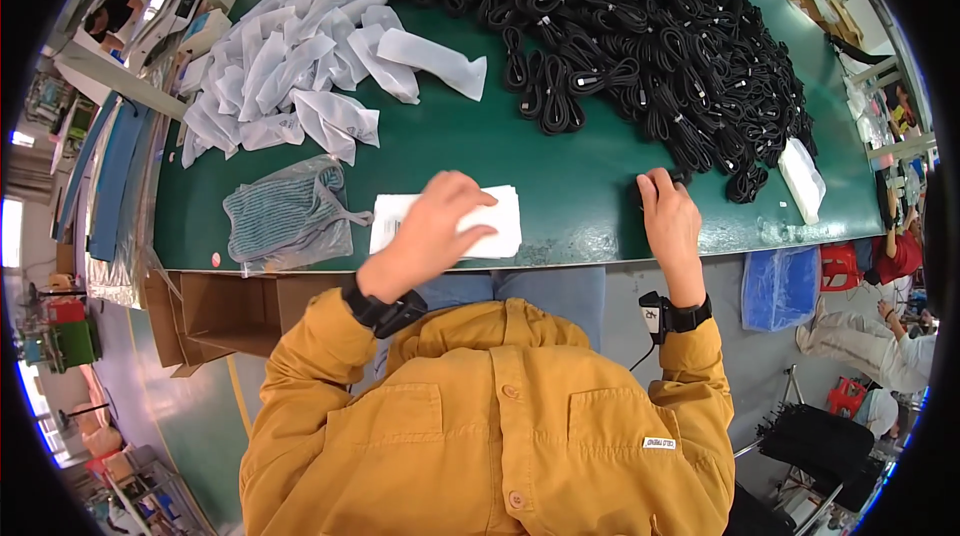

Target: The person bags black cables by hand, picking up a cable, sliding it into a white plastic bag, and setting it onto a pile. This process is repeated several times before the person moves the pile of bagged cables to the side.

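Left hand (428, 226): grip half open, thumb apart, over white stack (507, 226) on worktop (570, 176). Right hand (671, 221) curled by black cable pile (640, 46); dark bit (682, 177) at fingertips, can't tell if gripped. Stack probably light, slippery, pinch edge; cables likely bendy, grab coil middle.

Left of my smooth white stack (503, 226), a glossy clear plastic bag (318, 252) contains ribbed cloth (268, 214). Beyond the stack lie matt, frosted pouches (300, 66); beneath it, a glossy tabletop (575, 181).

The left hand (437, 219) arches palm-down with its fingers (460, 191) parted, while the right hand (672, 221) points forward.
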Motion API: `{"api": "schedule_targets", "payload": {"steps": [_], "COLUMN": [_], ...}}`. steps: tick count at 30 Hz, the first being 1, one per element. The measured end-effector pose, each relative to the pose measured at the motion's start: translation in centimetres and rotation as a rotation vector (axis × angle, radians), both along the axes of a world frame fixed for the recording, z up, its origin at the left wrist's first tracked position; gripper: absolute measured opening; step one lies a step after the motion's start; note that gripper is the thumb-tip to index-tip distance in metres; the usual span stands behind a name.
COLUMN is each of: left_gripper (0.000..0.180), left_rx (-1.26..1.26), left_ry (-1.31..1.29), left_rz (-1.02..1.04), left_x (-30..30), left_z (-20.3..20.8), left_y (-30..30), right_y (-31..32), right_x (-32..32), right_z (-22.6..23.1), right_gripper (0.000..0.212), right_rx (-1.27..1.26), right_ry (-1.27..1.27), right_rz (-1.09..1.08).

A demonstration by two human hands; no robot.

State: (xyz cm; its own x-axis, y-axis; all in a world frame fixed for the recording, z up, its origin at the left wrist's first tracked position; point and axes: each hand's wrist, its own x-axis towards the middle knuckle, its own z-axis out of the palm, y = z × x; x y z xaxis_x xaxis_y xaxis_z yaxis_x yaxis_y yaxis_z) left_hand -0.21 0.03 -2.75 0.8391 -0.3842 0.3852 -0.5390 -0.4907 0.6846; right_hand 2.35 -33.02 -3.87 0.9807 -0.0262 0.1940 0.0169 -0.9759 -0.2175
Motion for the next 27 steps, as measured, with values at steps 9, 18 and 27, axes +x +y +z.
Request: {"api": "schedule_targets", "payload": {"steps": [9,18,27], "left_gripper": [0.017,0.007,0.008], "left_rx": [0.154,-0.174,-0.426], "left_ry": [-0.038,0.383,0.481], "left_rz": [0.053,0.135,0.098], "left_x": [-1.4,-2.0,-1.6], "left_z": [-2.8,-2.1,-2.0], "left_y": [-2.6,-2.2,-1.2], "right_y": [2.3,6.8,7.8], "right_x": [-3.0,-4.7,-3.7], "right_z": [0.6,0.7,1.6], "right_gripper": [0.022,0.025,0.020], "right_rx": [0.050,0.862,0.462], "right_ry": [0.037,0.124,0.033], "right_rz": [0.172,0.392,0.783]}}
